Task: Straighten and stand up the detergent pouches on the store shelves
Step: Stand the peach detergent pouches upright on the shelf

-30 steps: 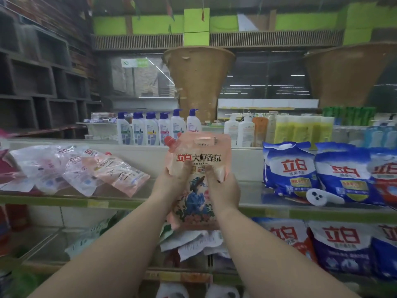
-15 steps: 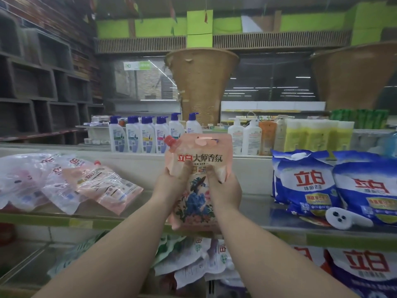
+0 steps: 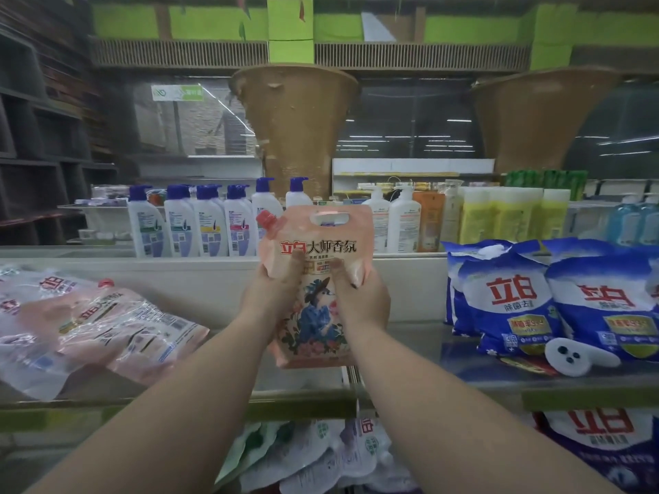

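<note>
A pink detergent pouch (image 3: pixel 317 315) with a red spout cap and a flower picture stands upright, its base on the metal shelf (image 3: pixel 410 344). My left hand (image 3: pixel 271 294) grips its left side, thumb across the front. My right hand (image 3: pixel 360 297) grips its right side in the same way. To the left, several pink pouches (image 3: pixel 107 326) lie flat and overlapping on the same shelf. More pouches (image 3: pixel 321 454) lie in a heap on the lower shelf beneath my arms.
Blue and white washing powder bags (image 3: pixel 517 304) stand at the right, with a white plastic device (image 3: pixel 574 354) in front of them. Pump bottles (image 3: pixel 199 222) and yellow bottles (image 3: pixel 513 215) line the shelf behind. More blue bags (image 3: pixel 599 443) fill the lower right shelf.
The pouch has come down so its base sits on the shelf. My view has shifted slightly upward and closer; both hands keep their hold.
</note>
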### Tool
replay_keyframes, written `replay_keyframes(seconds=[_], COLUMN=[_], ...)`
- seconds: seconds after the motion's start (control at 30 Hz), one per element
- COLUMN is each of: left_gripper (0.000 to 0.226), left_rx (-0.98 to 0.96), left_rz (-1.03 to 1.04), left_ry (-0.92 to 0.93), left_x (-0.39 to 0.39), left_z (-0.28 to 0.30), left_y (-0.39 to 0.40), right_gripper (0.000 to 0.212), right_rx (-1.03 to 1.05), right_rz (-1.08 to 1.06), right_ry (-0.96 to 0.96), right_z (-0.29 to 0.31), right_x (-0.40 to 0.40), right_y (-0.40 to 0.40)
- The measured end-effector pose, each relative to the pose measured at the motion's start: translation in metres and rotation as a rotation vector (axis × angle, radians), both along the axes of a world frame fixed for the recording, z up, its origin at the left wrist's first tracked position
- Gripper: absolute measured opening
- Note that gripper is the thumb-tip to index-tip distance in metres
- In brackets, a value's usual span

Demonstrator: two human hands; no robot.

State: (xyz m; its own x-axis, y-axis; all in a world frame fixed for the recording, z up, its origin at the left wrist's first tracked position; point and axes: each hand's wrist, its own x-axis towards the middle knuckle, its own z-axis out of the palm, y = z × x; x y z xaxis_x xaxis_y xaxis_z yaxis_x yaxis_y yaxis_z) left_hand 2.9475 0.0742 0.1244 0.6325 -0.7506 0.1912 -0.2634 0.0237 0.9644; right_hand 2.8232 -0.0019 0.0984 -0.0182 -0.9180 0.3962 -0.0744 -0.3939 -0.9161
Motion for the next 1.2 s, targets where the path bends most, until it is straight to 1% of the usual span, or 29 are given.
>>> replay_keyframes(seconds=[0.13,0.27,0.43,0.53,0.67,0.7,0.8,0.83,0.9,1.0,1.1,1.2], left_gripper=[0.123,0.115,0.115,0.106,0.111,0.107,0.084,0.079,0.079,0.082,0.076,0.083], left_rx=[0.013,0.021,0.018,0.002,0.008,0.002,-0.011,-0.011,-0.019,-0.012,-0.004,-0.007], left_rz=[-0.014,-0.022,-0.024,-0.041,-0.046,-0.047,-0.069,-0.073,-0.085,-0.075,-0.057,-0.06], left_ry=[0.016,0.041,0.034,0.046,0.044,0.036,0.036,0.046,0.068,0.042,0.013,0.044], left_x=[0.015,0.029,0.045,0.051,0.06,0.062,0.066,0.066,0.068,0.069,0.07,0.075], left_z=[0.0,-0.008,-0.015,-0.018,-0.027,-0.029,-0.034,-0.035,-0.041,-0.046,-0.05,-0.053], left_y=[-0.013,-0.023,-0.036,-0.041,-0.049,-0.051,-0.056,-0.058,-0.062,-0.065,-0.068,-0.071], right_gripper=[0.06,0.054,0.054,0.054,0.058,0.058,0.058,0.059,0.058,0.056,0.051,0.054], right_rx=[0.015,0.034,0.047,0.043,0.052,0.059,0.074,0.081,0.096,0.091,0.087,0.074], right_rz=[-0.018,-0.016,-0.039,-0.045,-0.053,-0.054,-0.057,-0.062,-0.068,-0.067,-0.047,-0.047], right_ry=[-0.001,0.007,-0.011,-0.007,0.001,-0.003,-0.009,-0.005,-0.008,-0.018,-0.015,-0.009], right_z=[-0.003,-0.009,-0.017,-0.022,-0.027,-0.029,-0.034,-0.037,-0.041,-0.045,-0.049,-0.051], right_x=[0.016,0.028,0.043,0.049,0.055,0.057,0.06,0.061,0.061,0.061,0.062,0.065], right_y=[-0.014,-0.023,-0.033,-0.037,-0.042,-0.043,-0.046,-0.047,-0.05,-0.053,-0.056,-0.059])
